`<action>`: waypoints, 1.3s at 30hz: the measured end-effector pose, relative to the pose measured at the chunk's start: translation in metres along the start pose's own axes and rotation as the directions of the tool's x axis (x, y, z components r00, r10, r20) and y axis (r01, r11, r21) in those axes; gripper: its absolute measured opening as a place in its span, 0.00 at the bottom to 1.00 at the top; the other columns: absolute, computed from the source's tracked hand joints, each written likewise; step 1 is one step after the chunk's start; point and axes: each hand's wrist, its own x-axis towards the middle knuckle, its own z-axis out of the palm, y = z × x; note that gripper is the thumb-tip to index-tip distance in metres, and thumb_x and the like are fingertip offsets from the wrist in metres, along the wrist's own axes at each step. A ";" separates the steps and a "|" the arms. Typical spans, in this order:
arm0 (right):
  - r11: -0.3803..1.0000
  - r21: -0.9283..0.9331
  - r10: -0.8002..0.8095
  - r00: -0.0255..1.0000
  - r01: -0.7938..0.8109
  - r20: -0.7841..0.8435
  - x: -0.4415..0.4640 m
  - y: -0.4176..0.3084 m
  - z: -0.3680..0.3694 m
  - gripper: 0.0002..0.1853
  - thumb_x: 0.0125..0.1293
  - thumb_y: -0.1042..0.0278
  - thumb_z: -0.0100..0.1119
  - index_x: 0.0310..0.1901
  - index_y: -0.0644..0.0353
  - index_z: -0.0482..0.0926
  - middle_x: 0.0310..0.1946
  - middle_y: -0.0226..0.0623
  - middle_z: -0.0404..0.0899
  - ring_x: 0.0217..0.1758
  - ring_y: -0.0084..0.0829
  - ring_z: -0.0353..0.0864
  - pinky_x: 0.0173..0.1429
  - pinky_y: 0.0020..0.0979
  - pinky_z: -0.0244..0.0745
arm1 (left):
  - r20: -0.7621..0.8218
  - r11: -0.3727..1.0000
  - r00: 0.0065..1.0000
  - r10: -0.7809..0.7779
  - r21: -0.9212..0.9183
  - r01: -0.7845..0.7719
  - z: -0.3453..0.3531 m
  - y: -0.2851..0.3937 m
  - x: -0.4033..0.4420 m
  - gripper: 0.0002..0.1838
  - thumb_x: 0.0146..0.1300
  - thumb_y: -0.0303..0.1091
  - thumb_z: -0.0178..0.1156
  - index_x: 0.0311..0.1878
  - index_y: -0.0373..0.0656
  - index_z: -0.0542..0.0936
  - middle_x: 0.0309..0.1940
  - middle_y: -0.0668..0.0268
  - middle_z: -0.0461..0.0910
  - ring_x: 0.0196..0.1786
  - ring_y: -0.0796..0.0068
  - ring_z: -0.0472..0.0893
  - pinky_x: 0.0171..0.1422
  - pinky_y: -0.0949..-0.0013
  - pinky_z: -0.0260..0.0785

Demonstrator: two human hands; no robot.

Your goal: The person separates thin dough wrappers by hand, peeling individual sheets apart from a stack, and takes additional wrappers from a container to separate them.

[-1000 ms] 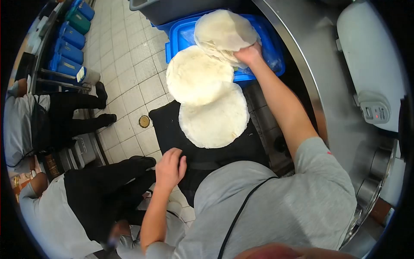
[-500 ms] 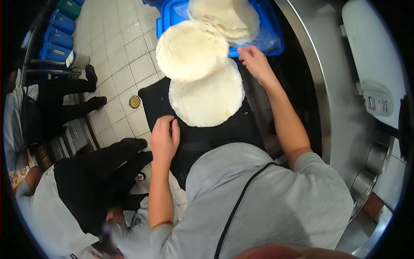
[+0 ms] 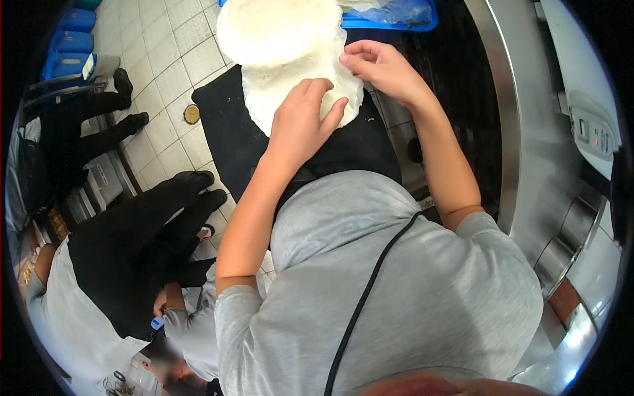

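Two pale round flatbread sheets overlap at the top centre. The lower sheet lies on the black cloth over my lap, and the upper sheet partly covers it. My left hand is over the lower sheet, thumb and fingers apart, holding nothing visible. My right hand is at the right edge of the sheets, with thumb and forefinger curved and a gap between them. Whether its fingertips touch the edge is unclear. Part of the blue tray with clear plastic shows behind.
Two people in black trousers and light tops are at the left. A steel counter runs down the right, with a white appliance and metal pans. A round drain is set in the tiled floor.
My left hand has moved up and right, over the lower sheet. My right hand has left the stack in the blue tray and come to the sheets' right edge. The view has tilted down.
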 end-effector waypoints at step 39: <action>0.970 0.240 -0.083 0.974 0.032 0.209 -0.015 -0.003 0.013 0.24 0.76 0.70 0.72 0.69 0.69 0.80 0.57 0.41 0.90 0.60 0.27 0.90 0.68 0.31 0.84 | 0.123 0.780 0.927 -0.355 -0.508 0.366 0.000 -0.005 -0.008 0.14 0.78 0.35 0.72 0.55 0.34 0.84 0.44 0.64 0.89 0.41 0.82 0.85 0.43 0.74 0.80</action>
